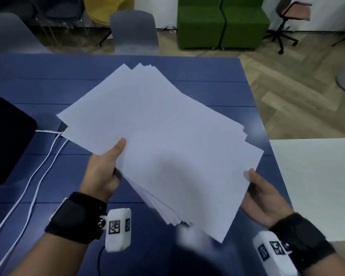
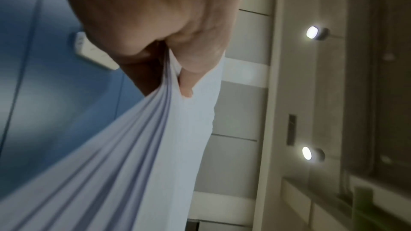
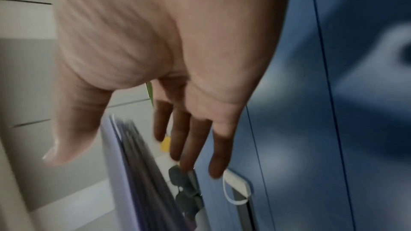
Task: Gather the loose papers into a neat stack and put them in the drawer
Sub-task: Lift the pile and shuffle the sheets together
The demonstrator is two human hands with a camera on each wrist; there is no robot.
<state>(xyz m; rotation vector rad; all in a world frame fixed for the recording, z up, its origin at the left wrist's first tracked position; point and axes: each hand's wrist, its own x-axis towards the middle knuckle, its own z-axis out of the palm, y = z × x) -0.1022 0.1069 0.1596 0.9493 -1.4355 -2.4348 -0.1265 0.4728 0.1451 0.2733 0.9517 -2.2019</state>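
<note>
A fanned, uneven stack of white papers (image 1: 157,140) is lifted above the blue table (image 1: 48,76), its corners splayed at the far and near ends. My left hand (image 1: 116,156) grips the stack's left edge, thumb on top and fingers hidden underneath. In the left wrist view the left hand (image 2: 169,66) pinches the sheets (image 2: 133,164) tightly. My right hand (image 1: 255,184) is at the stack's right edge, thumb by the top sheet. In the right wrist view the right hand (image 3: 120,147) has straight fingers (image 3: 189,147) behind the papers (image 3: 138,173) and its thumb is held apart. No drawer is in view.
A black object (image 1: 6,136) sits at the table's left edge, with white cables (image 1: 38,176) trailing toward me. A white table (image 1: 317,186) adjoins on the right. A grey chair (image 1: 134,30) and green seats (image 1: 223,22) stand beyond the far edge.
</note>
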